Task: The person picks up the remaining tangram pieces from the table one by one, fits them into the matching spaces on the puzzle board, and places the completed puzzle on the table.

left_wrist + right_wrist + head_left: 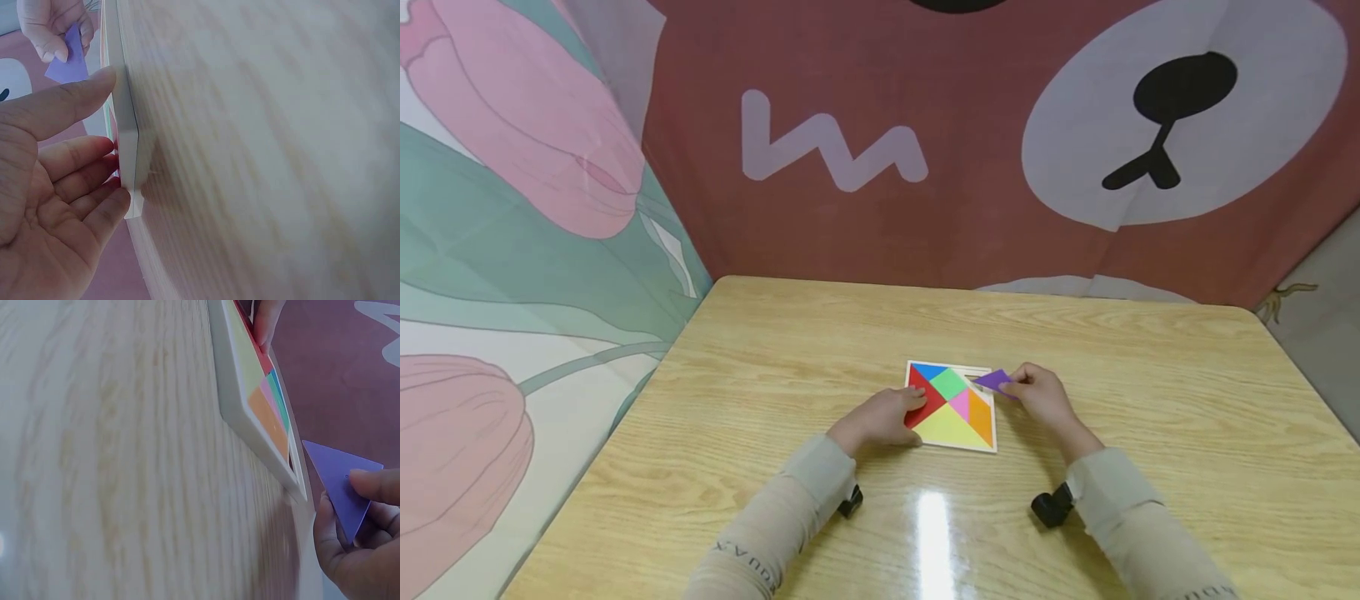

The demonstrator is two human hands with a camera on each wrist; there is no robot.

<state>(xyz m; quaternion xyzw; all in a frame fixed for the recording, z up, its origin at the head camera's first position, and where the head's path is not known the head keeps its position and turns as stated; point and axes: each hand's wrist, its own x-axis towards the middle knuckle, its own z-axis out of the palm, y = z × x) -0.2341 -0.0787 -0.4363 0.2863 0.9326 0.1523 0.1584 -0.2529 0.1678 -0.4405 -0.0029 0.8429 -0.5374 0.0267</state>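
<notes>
A square tangram board (957,449) with a pale rim lies on the table, holding red, blue, green, pink, orange and yellow pieces. My left hand (883,418) is at its left side; fingertips rest on the red triangle (931,407), and the thumb touches the near rim in the left wrist view. Between thumb and fingers, my right hand (1042,397) pinches a purple triangle (340,478). In the head view this triangle (994,380) is at the board's right edge, close to an uncovered slot at the upper right. The right wrist view shows it held apart from the rim.
The wooden table (775,333) extends around the board on all sides. Behind it hangs a brown cloth (850,233) with a bear's face, and a flower-patterned cloth (550,292) hangs at the left. Black wrist devices (1051,506) sit below both cuffs.
</notes>
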